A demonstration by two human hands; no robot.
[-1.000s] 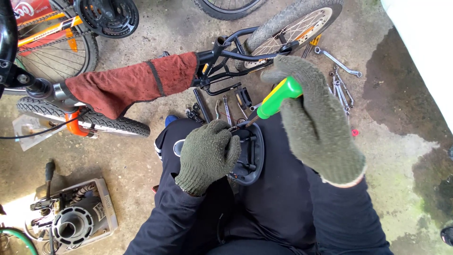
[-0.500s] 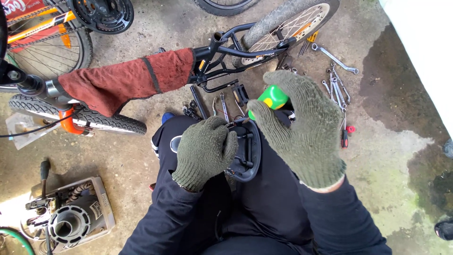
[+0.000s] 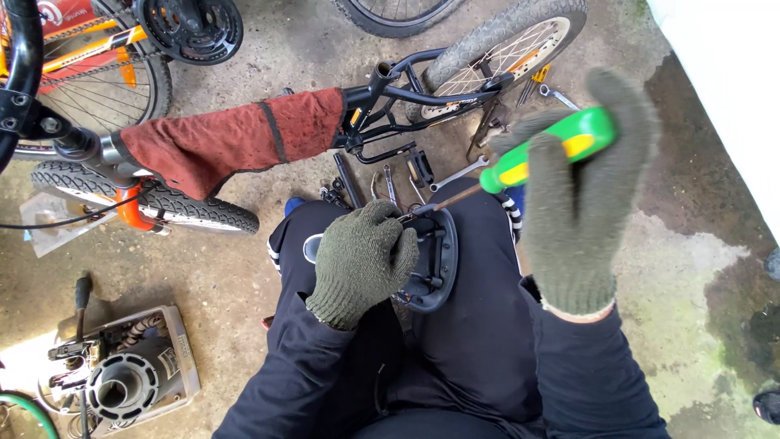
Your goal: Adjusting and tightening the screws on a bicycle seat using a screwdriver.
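1. Raised from where it sat half a second ago, the right hand (image 3: 581, 195) now stands higher and further right, so the screwdriver (image 3: 536, 162) shows its whole green and yellow handle and its thin shaft
2. Right-hand fingers, in a dark green knit glove, are curled tight around that handle; the shaft slants down to the left and its tip meets the black bicycle saddle (image 3: 435, 260)
3. Resting upside down on the person's lap, the saddle lies between the two hands, on black trousers
4. Left hand (image 3: 361, 264), gloved the same way, covers the saddle's left side, fingers bent and pressed together over its underside, close to the screwdriver tip; the thumb is hidden
5. Beyond the knees, loose wrenches (image 3: 390, 183) lie on the concrete floor (image 3: 682, 268)
6. A black bicycle frame (image 3: 406, 89) lies just past them, with a red cloth (image 3: 227, 142) draped over its tube
7. At lower left sits a grey metal part (image 3: 122, 382)
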